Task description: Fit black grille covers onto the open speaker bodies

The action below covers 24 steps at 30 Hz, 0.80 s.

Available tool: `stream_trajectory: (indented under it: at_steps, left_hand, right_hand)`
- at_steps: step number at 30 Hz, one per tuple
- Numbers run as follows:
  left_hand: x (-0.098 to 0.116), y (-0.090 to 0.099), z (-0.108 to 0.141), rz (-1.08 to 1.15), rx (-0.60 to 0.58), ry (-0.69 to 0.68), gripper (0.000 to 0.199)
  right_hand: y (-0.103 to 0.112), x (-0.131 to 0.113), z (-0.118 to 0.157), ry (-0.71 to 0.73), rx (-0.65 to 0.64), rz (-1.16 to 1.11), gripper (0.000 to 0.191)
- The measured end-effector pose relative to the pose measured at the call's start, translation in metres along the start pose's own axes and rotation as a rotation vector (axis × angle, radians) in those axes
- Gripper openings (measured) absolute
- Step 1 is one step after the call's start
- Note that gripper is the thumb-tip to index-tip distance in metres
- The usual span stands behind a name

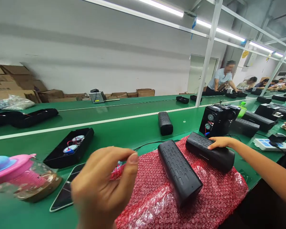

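Observation:
My left hand [102,187] is raised close to the camera, blurred, with thumb and fingers pinched on the near left edge of a red bubble wrap sheet [212,197]. Two black oblong speakers lie on the sheet. The nearer speaker [180,173] lies untouched in the middle. My right hand [220,142] reaches in from the right and grips the left end of the farther speaker [211,152], fingers laid over its top.
A pink-lidded jar [23,176], a phone [66,189] and a black tray of parts [70,148] sit at the left. Another speaker [165,123] and a black speaker box [218,119] stand on the green belt [124,127]. Other people work at the far right.

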<state>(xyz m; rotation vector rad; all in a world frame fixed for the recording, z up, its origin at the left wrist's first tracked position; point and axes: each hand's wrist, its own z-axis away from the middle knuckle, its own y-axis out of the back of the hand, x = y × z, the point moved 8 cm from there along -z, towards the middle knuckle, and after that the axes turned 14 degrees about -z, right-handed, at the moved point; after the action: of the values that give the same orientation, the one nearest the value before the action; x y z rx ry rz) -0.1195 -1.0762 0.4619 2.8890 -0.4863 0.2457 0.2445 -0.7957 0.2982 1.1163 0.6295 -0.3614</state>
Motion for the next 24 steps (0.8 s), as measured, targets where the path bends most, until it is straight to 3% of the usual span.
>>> stream_trajectory:
  at_steps: [3,8,12,14,16,19,22,24]
  left_hand:
    - [0.012,-0.018,-0.001,-0.056,-0.117,-0.069,0.018]
    - [0.01,-0.032,0.001,-0.099,-0.2,-0.108,0.02]
    - [0.004,-0.034,-0.003,-0.114,-0.234,-0.132,0.019]
    - [0.002,-0.043,-0.003,-0.101,-0.271,-0.092,0.022]
    - [0.004,-0.068,0.005,-0.055,-0.363,-0.038,0.025]
    - [0.017,-0.129,0.034,0.067,-0.568,0.005,0.023]
    - [0.035,-0.19,0.076,0.134,-0.848,-0.104,0.027]
    - [0.038,-0.214,0.102,0.11,-1.06,-0.195,0.033]
  right_hand:
    - [-0.015,-0.008,0.005,0.025,-0.021,-0.001,0.046]
    - [-0.032,-0.022,0.023,0.102,0.103,0.06,0.084]
    - [-0.041,-0.03,0.032,0.14,0.154,0.083,0.087]
    - [-0.044,-0.031,0.033,0.15,0.168,0.089,0.087]
    - [-0.044,-0.031,0.033,0.155,0.18,0.093,0.087]
    - [-0.04,-0.026,0.028,0.164,0.162,0.082,0.084]
    - [-0.028,-0.016,0.019,0.173,0.113,0.043,0.078]
    - [-0.018,-0.007,0.012,0.173,0.1,0.018,0.074]
